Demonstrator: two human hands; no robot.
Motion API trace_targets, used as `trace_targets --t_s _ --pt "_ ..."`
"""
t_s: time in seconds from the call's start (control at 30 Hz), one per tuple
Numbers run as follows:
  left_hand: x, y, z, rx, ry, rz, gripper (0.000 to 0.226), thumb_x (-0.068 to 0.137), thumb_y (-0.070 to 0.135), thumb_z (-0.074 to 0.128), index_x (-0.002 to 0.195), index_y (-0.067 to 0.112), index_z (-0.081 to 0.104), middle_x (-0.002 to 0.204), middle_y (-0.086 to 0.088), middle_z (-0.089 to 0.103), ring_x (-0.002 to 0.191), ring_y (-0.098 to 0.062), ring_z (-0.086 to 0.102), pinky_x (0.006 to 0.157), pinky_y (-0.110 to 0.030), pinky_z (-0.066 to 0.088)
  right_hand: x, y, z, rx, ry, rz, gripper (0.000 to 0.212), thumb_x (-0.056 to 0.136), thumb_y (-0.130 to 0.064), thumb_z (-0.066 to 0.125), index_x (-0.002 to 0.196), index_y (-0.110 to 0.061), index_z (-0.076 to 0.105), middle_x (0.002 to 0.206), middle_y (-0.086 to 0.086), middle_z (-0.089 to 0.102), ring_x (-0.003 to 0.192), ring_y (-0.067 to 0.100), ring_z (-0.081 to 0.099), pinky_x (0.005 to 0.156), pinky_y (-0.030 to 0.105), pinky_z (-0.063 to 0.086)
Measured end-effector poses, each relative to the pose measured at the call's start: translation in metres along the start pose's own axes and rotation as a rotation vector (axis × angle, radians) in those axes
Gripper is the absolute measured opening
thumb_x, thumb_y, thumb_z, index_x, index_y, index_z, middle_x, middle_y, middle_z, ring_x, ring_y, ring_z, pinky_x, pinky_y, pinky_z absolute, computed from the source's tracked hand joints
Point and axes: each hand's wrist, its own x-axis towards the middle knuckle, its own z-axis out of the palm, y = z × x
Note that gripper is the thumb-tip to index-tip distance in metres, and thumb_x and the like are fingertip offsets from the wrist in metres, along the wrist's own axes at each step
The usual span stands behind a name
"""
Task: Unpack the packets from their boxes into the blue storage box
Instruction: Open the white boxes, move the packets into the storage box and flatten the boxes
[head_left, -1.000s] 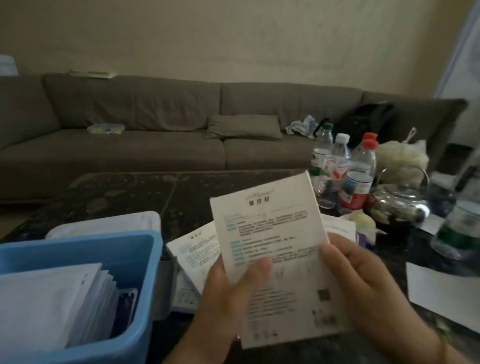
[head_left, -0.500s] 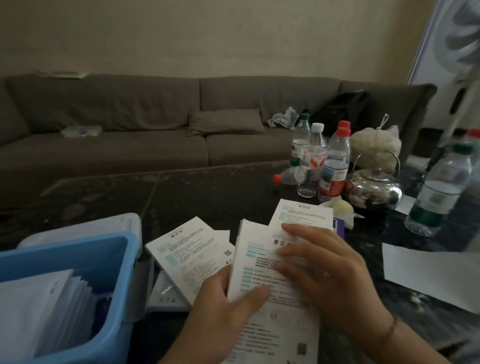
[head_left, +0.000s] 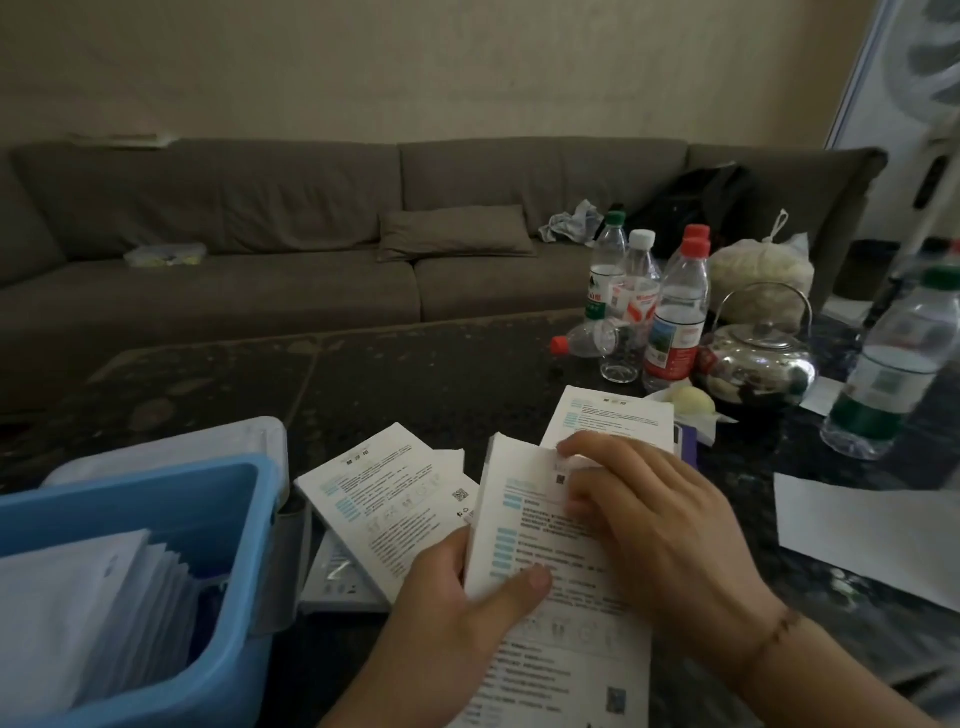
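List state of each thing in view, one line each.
Held box: closed, top flap being picked at
Left hand: grips box
Right hand: fingers at box flap
Blue storage box: open, holds white packets
Bottle with red cap: lying down
Kettle: lid on

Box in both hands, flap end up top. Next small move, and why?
Probably peel the flap open with the right hand: its fingertips are already at that end, the left hand steadies the box, and no packets are out yet.
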Motion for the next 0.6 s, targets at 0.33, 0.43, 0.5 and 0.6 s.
trace_targets --t_s 0.33,0.43,0.5,0.6 --pt "0.0 0.011 -0.025 0.141 -0.352 -0.049 0.037 0.081 0.023 0.071 0.117 0.024 0.062 0.11 0.007 0.073 0.104 -0.011 0.069 0.086 -0.029 0.056 0.005 0.012 -0.05 0.909 -0.238 0.739 0.023 0.101 -0.024 0.038 0.092 -0.011 0.055 0.083 0.0 0.075 0.068 0.02 0.073 0.055 0.028 0.056" --pt "0.0 0.011 -0.028 0.152 -0.401 -0.074 0.04 0.083 0.018 0.072 0.121 0.019 0.059 0.114 0.002 0.072 0.106 -0.016 0.068 0.089 -0.033 0.056 0.003 0.013 -0.048 0.938 -0.314 0.776 0.028 0.101 -0.026 0.038 0.09 -0.008 0.056 0.074 0.003 0.073 0.063 0.02 0.072 0.052 0.021 0.053" --pt "0.001 0.01 -0.029 0.147 -0.422 -0.077 0.038 0.083 0.015 0.071 0.118 0.021 0.061 0.112 0.002 0.073 0.106 -0.016 0.068 0.087 -0.031 0.056 0.002 0.015 -0.044 1.022 -0.338 0.82 0.029 0.101 -0.027 0.039 0.087 -0.009 0.056 0.066 0.004 0.07 0.06 0.021 0.07 0.051 0.022 0.051" --pt "0.002 0.01 -0.03 0.13 -0.443 -0.049 0.032 0.082 0.01 0.068 0.108 0.029 0.068 0.11 0.003 0.073 0.106 -0.016 0.068 0.083 -0.025 0.056 0.0 0.02 -0.034 1.206 -0.423 0.965 0.03 0.102 -0.028 0.038 0.092 -0.008 0.059 0.07 0.008 0.069 0.071 0.028 0.07 0.071 0.037 0.057"
